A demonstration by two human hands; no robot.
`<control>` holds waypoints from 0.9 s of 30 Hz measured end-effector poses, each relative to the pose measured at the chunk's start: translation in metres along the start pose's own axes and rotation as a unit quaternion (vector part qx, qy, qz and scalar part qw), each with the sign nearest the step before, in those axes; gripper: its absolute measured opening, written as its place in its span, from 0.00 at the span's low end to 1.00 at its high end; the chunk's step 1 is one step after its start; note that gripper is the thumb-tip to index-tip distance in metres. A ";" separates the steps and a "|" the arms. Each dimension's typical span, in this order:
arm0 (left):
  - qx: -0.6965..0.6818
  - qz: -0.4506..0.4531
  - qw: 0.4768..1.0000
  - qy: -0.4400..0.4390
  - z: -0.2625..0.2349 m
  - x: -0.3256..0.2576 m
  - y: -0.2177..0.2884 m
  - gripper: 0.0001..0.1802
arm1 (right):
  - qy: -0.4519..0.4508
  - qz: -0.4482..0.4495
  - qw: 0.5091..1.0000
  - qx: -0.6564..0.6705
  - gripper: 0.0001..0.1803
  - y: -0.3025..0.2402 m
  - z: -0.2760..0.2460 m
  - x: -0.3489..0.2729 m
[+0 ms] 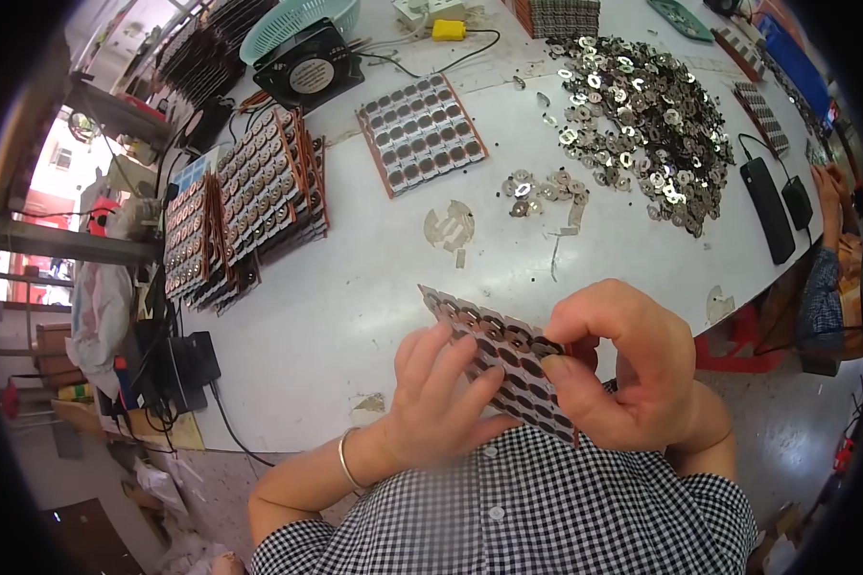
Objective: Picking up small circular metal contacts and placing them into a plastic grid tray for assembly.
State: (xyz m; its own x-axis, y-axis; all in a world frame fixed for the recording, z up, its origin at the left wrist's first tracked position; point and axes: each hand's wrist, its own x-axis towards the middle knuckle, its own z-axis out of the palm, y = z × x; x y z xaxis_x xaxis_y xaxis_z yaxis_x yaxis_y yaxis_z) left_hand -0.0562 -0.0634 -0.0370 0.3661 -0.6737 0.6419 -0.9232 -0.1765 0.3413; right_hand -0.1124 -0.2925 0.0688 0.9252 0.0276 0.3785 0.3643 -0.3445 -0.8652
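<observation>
A panel of small circuit boards, with rows of round dark parts, is tilted in front of my chest above the table's near edge. My right hand pinches its upper right corner between thumb and forefinger. Whether a small part is also in that pinch, I cannot make out. Across the panel's left side lie the stretched, spread fingers of my left hand, touching its face. Farther off, another panel lies flat on the white table, filled with round dark parts. To its right spreads a large heap of small shiny metal clips.
Stacked panels lean at the left beside a black fan and a turquoise basket. A few loose clips and a scrap of tape lie mid-table. At right are a black power strip and another person's hands.
</observation>
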 end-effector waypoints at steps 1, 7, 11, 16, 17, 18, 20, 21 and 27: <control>-0.006 -0.006 1.000 0.009 0.001 0.003 0.000 0.34 | 0.017 0.017 1.000 0.001 0.13 0.002 0.001 0.000; 0.015 0.001 0.981 -0.193 -0.008 0.015 -0.003 0.36 | 0.073 0.170 0.981 -0.053 0.10 0.091 0.014 0.001; -0.013 -0.041 0.974 -0.224 -0.009 0.013 -0.003 0.36 | 0.018 0.104 0.952 -0.289 0.11 0.103 0.019 -0.003; -0.033 -0.051 0.974 -0.217 -0.009 0.020 -0.010 0.36 | 0.034 0.071 0.947 -0.312 0.10 0.117 -0.003 0.017; -0.023 -0.051 0.975 -0.215 -0.008 0.021 -0.013 0.36 | 0.040 0.049 0.942 -0.329 0.10 0.122 -0.007 0.025; -0.030 -0.057 0.974 -0.217 -0.008 0.022 -0.015 0.36 | 0.020 0.063 0.940 -0.334 0.10 0.120 -0.008 0.034; -0.032 -0.059 0.974 -0.218 -0.008 0.025 -0.019 0.36 | -0.006 0.038 0.937 -0.347 0.10 0.126 -0.007 0.046; -0.033 -0.059 0.973 -0.220 -0.007 0.027 -0.019 0.36 | -0.028 0.014 0.933 -0.358 0.09 0.129 -0.007 0.050; -0.045 -0.061 0.973 -0.216 -0.007 0.024 -0.020 0.36 | -0.023 -0.021 0.945 -0.326 0.07 0.138 -0.023 0.052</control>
State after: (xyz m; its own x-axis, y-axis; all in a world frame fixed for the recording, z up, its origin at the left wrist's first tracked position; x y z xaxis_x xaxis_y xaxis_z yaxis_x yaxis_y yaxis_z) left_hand -0.0277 -0.0710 -0.0236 0.3715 -0.8940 0.2505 -0.8547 -0.2239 0.4684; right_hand -0.0166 -0.3607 -0.0236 0.9201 0.0904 0.3810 0.2726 -0.8464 -0.4576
